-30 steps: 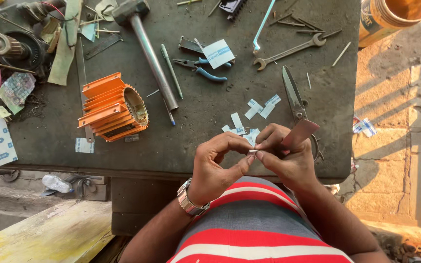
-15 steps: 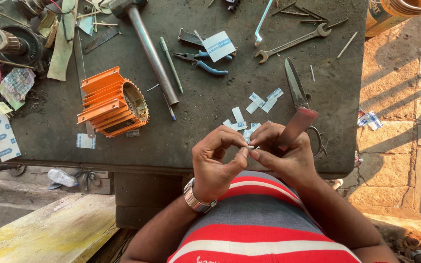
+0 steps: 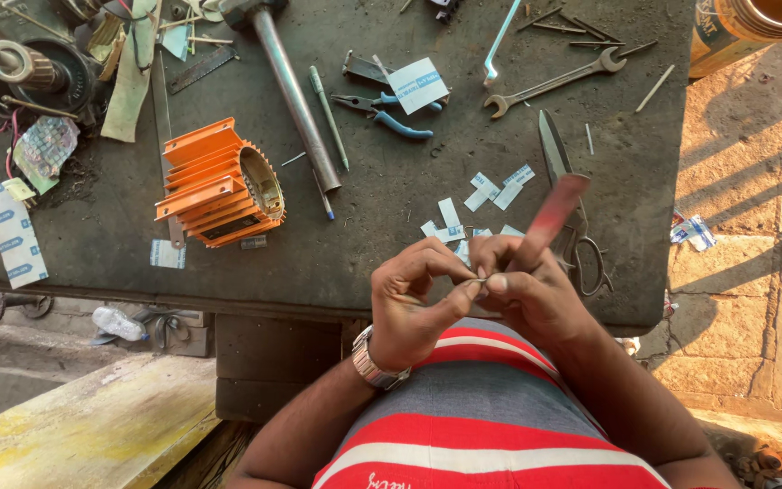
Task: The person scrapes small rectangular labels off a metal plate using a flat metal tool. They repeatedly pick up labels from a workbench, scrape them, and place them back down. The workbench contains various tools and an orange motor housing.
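My left hand and my right hand meet just in front of the dark workbench, fingertips pinched together on a small thin piece of insulating paper. The right hand also grips a flat reddish strip that sticks up and away over the bench. Several small white paper slips lie on the bench just beyond my hands. An orange finned motor housing lies on its side at the left.
Scissors lie right of my hands. A hammer, blue-handled pliers, a spanner, a white card and a screwdriver are further back. A motor rotor sits far left.
My hands have stayed together on the small piece, fingers shifting slightly; the reddish strip tilts a little differently. The view has drifted slightly.
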`<state>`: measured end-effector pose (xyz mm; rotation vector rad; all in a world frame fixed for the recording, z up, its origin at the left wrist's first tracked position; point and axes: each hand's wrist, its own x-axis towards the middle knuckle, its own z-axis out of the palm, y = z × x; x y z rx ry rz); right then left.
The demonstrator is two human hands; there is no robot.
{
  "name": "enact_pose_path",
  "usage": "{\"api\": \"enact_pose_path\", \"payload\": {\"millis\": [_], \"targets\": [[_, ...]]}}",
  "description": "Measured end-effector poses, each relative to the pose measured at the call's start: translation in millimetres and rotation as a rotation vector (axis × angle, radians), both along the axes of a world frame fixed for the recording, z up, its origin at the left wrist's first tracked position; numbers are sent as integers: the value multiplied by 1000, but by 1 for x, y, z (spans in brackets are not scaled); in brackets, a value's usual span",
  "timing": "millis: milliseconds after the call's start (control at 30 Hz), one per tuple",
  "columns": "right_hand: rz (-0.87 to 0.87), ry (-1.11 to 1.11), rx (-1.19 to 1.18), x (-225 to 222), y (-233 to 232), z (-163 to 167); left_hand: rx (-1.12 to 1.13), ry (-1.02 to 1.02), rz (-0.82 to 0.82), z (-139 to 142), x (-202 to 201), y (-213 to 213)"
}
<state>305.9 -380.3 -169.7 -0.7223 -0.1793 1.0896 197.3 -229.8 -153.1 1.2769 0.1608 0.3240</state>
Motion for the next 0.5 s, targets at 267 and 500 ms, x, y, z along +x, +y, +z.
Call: {"api": "enact_pose_path", "payload": {"millis": [267, 500], "targets": [[-49, -371, 18, 0, -6, 1, -106, -16, -24, -1, -5, 1], [-41, -480, -18, -2, -12, -4, 125, -49, -1, 5, -9, 2]]}}
